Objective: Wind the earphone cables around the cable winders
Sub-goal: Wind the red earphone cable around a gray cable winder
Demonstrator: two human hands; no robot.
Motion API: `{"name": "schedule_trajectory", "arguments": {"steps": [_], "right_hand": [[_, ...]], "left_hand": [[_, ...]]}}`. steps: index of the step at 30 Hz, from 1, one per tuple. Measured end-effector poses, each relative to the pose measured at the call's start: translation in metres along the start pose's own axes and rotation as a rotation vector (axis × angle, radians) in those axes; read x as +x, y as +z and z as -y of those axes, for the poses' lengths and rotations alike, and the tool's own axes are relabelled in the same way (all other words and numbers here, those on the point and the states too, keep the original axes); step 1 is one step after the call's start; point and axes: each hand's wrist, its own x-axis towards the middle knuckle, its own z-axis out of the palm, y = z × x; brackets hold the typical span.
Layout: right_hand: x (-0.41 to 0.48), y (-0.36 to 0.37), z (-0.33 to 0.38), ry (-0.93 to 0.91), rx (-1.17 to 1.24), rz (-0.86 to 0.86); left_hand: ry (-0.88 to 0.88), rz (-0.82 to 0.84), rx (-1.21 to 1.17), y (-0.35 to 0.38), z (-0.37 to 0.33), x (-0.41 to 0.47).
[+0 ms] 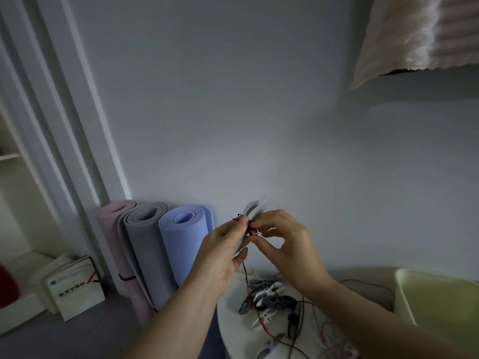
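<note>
My left hand [223, 252] grips a pale grey cable winder [252, 208] held up in front of the wall, its upper lobes sticking out above my fingers. My right hand [285, 242] pinches a dark red earphone cable at the small red earbud [254, 231] right against the winder. The red cable [245, 272] hangs from my hands down to the white round table [230, 322]. More winders, grey, white and black [269, 297], lie on the table among loose red cables.
Three rolled mats, pink [114, 244], grey [145, 250] and blue [184, 242], stand against the wall at left. A pale green bin [438, 299] sits at the table's right. Books [75, 288] lie on the floor at left. A quilted cushion [420, 35] hangs at top right.
</note>
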Motion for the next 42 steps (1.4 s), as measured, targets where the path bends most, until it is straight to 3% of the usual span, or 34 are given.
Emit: {"name": "schedule_trajectory", "arguments": {"steps": [8,16,29,35,42], "right_hand": [[0.006,-0.005,0.001,0.071,-0.018,0.060],[0.011,-0.014,0.008,0.289,0.204,0.157],[0.022,-0.032,0.009,0.280,0.185,0.301],[0.021,-0.030,0.010,0.251,0.176,0.256],[0.009,-0.017,0.010,0.122,0.065,0.089]], "left_hand": [[-0.008,0.030,0.016,0.000,-0.001,0.002],[-0.007,0.051,0.023,-0.001,0.000,0.002],[-0.042,0.066,0.038,-0.005,-0.001,0.001],[0.008,0.065,0.010,-0.001,-0.001,-0.002],[0.060,0.018,-0.084,0.007,-0.001,-0.005]]}}
